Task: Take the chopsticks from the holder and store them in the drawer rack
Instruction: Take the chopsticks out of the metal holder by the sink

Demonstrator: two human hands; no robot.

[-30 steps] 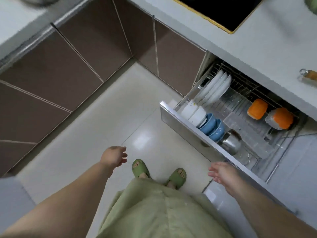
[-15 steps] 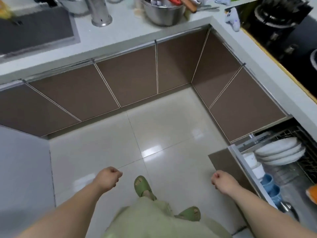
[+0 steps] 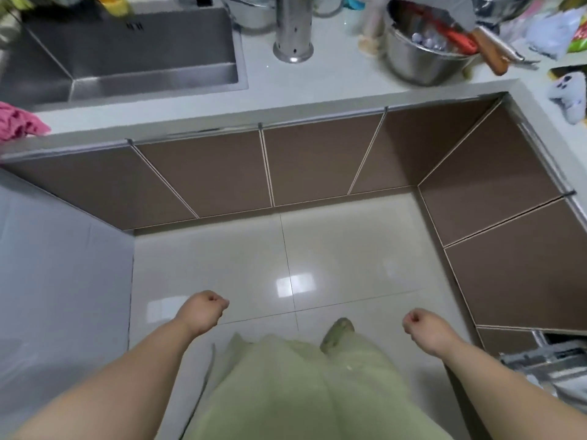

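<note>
The perforated steel holder [image 3: 293, 30] stands upright on the far table [image 3: 333, 81], just right of the sink [image 3: 127, 49]; its top is cut off by the frame, so no chopsticks show. The open drawer rack [image 3: 549, 360] peeks in at the near right edge. Both the left hand [image 3: 203, 312] and the right hand [image 3: 425, 328] hang clenched and empty over the tiled floor [image 3: 317, 255]. A steel bowl [image 3: 422, 61] of utensils sits to the holder's right.

A square steel sink [image 3: 127, 49] sits far left in the pale stone countertop [image 3: 333, 87]; right of it stands a perforated steel cylinder holder [image 3: 293, 30], then a round steel bowl [image 3: 419, 63]. An open steel drawer rack [image 3: 549, 360] lies near right.
</note>
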